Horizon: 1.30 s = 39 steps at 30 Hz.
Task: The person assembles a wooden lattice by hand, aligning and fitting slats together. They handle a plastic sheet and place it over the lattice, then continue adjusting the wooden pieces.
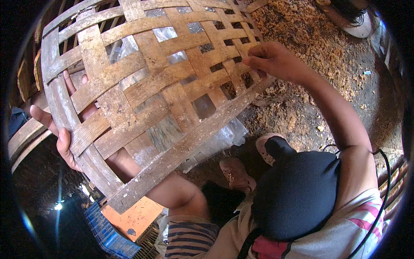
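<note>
A woven panel of flat bamboo strips (166, 82) fills the upper left and middle, tilted, with square gaps and a wooden border. My left hand (65, 137) is closed around its left border. The thumb shows on the outer side, some fingers are seen through the gaps, and the left forearm passes behind the panel. At the right edge, my right hand (272, 61) has its fingers bent and pressed together on the strip ends. Crumpled clear plastic (228, 134) lies beneath the panel and shows through its gaps.
Brown crumbs like wood shavings (297, 39) cover the ground at the upper right. A pale round piece (361, 25) with a dark object lies farther off. Near my feet are pink clogs (237, 173). An orange board (134, 218) and a blue slatted item (108, 228) sit lower left.
</note>
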Available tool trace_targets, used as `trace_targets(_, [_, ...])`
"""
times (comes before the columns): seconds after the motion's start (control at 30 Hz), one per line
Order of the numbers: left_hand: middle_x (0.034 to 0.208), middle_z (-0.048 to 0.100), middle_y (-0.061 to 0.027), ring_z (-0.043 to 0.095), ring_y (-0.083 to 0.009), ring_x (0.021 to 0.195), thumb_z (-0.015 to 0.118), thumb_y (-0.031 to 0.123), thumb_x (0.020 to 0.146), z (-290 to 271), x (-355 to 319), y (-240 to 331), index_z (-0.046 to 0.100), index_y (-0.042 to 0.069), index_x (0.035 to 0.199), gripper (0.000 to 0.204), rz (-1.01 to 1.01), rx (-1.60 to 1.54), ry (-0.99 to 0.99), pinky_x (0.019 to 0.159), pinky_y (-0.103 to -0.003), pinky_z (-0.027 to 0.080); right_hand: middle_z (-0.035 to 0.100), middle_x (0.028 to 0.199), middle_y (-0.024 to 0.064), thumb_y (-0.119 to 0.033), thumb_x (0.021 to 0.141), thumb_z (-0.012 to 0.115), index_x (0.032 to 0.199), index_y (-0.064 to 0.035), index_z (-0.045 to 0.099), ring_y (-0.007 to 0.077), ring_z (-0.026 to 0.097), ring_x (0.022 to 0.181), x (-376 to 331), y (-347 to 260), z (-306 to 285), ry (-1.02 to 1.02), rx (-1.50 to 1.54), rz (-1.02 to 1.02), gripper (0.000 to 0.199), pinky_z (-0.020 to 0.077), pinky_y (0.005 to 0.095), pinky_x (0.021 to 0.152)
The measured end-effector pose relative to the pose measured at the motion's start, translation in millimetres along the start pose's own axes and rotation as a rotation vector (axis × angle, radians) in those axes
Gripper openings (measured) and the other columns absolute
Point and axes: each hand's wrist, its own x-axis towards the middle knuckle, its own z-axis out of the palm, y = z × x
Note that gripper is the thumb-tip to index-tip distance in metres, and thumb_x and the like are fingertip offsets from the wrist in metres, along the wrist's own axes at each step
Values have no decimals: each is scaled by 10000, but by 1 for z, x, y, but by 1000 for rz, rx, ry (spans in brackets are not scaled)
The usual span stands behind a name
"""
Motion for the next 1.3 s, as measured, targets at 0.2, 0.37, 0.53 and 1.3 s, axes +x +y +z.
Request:
trace_targets(0.2, [1547, 252, -279, 312, -498, 1399, 601, 133, 772, 16, -6, 8, 422, 322, 1464, 740, 27, -11, 19, 1071, -699, 341, 705, 810, 150, -473, 881, 692, 1003, -26, 709, 255, 702, 776, -9, -12, 10, -135, -462, 175, 464, 521, 383, 697])
trace_targets(0.37, [1562, 235, -278, 238, -494, 1434, 572, 81, 780, 36, -3, 12, 422, 303, 1473, 742, 55, -112, -19, 1143, -688, 200, 708, 987, 203, -618, 803, 679, 1079, -85, 719, 335, 680, 948, -21, -4, 42, 0, -170, -31, 602, 507, 433, 859])
trace_targets(0.53, [1554, 261, -276, 266, -437, 1443, 545, 110, 817, 41, 6, 11, 373, 219, 1509, 722, 101, -72, 22, 1175, -629, 189, 673, 743, 118, -441, 886, 693, 975, 14, 704, 227, 653, 726, -27, 32, 40, 112, -68, -160, 464, 506, 379, 694])
trace_targets(1.3, [1587, 134, -299, 137, -481, 1470, 591, 173, 791, 45, -5, 14, 356, 286, 1508, 763, 66, -9, 1, 1188, -629, 68, 513, 1239, 192, -515, 734, 790, 1280, -182, 577, 406, 479, 1205, -59, 60, 89, 507, -90, -324, 674, 400, 507, 1014])
